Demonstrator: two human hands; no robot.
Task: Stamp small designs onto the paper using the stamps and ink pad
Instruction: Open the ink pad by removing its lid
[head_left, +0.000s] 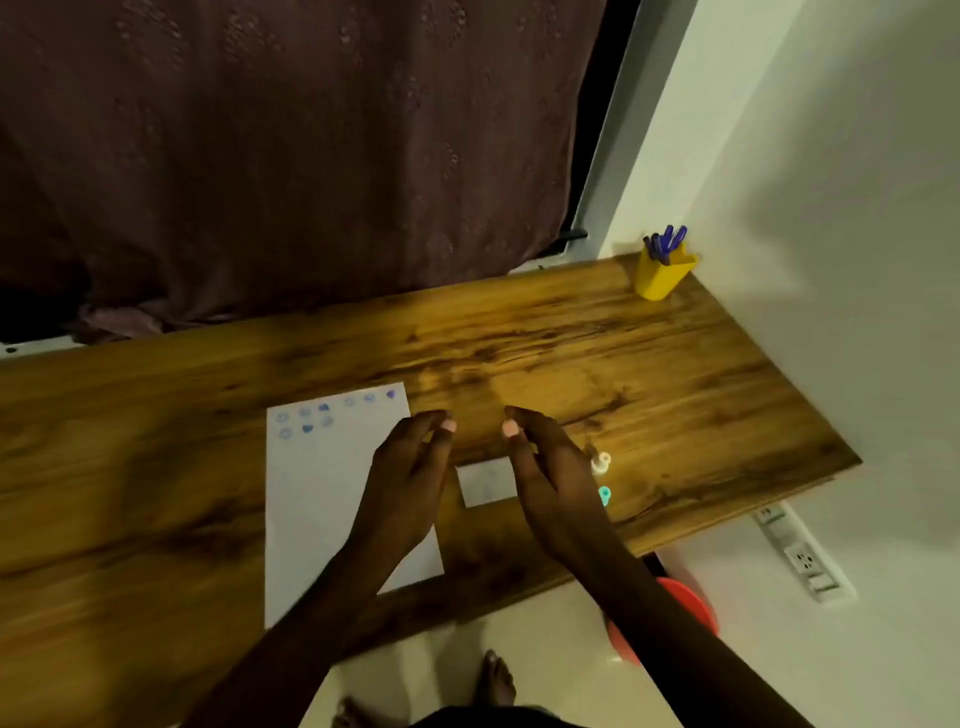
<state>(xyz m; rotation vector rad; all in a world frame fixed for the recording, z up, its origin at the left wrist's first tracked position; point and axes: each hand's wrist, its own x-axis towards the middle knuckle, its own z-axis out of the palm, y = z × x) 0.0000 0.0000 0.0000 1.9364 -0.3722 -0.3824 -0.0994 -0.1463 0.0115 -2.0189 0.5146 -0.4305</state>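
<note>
A white sheet of paper (322, 499) lies on the wooden desk (156, 467), with several small blue stamped marks along its top edge. My left hand (410, 478) hovers over the paper's right edge, fingers apart, holding nothing. My right hand (550, 478) is beside it, also empty with fingers spread. Between the two hands sits a small white rectangular ink pad (485, 483), partly covered by my right hand. Two small stamps stand just right of my right hand: a cream-yellow one (601, 461) and a teal one (604, 494).
A yellow pen holder (664, 273) with blue pens stands at the desk's far right corner by the white wall. A dark curtain hangs behind the desk. Below the front edge are a red stool (691, 608), a wall socket strip (802, 556) and my feet.
</note>
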